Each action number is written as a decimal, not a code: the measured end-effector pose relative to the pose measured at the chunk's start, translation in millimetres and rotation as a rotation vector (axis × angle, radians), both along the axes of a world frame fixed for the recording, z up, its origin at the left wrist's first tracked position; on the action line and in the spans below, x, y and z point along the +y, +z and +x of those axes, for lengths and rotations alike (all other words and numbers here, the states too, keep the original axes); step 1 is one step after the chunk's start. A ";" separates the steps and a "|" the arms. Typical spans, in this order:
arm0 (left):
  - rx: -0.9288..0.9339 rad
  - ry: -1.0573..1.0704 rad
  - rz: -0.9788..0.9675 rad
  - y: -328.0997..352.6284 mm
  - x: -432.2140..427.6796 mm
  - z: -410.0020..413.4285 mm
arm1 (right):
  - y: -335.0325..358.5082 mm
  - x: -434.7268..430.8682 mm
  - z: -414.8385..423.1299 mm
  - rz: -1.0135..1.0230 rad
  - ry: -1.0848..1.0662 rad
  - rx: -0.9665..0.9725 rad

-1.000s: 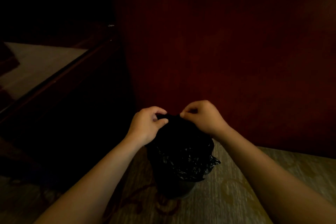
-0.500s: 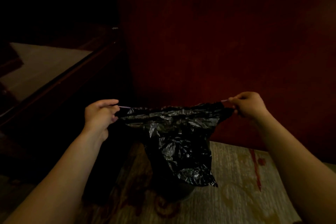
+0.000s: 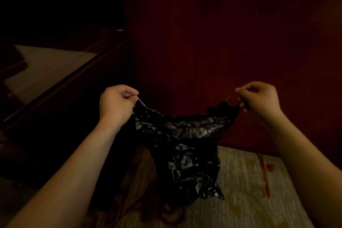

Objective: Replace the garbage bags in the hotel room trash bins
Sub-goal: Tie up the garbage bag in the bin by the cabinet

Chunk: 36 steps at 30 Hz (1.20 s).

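A crumpled black garbage bag (image 3: 185, 146) hangs in front of me, its top edge stretched between my two hands. My left hand (image 3: 115, 104) pinches the bag's left corner, where a thin pale drawstring shows at the fingertips. My right hand (image 3: 259, 98) pinches the right corner and its drawstring loop. The top edge sags in the middle. The bag's lower part hangs down over the spot where the trash bin stands; the bin itself is hidden in the dark behind the bag.
A dark red wall (image 3: 222, 42) rises right behind the bag. Patterned beige carpet (image 3: 244, 181) with red marks covers the floor. Dark wooden furniture with a pale top (image 3: 46, 72) runs along the left side.
My hands went from together at the bag's gathered top to wide apart, stretching it open. Since half a second ago both hands have risen a little and the top edge sags more.
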<state>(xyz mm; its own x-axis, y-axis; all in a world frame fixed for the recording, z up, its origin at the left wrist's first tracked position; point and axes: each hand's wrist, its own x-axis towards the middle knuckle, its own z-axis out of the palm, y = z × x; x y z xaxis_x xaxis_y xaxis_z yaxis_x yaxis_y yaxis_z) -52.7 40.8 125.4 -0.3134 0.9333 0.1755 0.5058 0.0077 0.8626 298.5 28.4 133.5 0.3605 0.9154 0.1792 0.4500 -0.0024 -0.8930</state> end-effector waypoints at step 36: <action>0.226 -0.107 0.190 40.8 13.9 36.6 | 37.2 7.6 -51.2 0.222 0.093 -0.310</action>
<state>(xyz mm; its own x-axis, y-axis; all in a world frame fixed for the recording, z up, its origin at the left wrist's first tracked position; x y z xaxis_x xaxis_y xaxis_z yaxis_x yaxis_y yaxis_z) -16.2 54.7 166.2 -0.1483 0.9027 0.4040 0.6738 -0.2068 0.7094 247.4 36.1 170.7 0.1757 0.8681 0.4643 0.6877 0.2292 -0.6888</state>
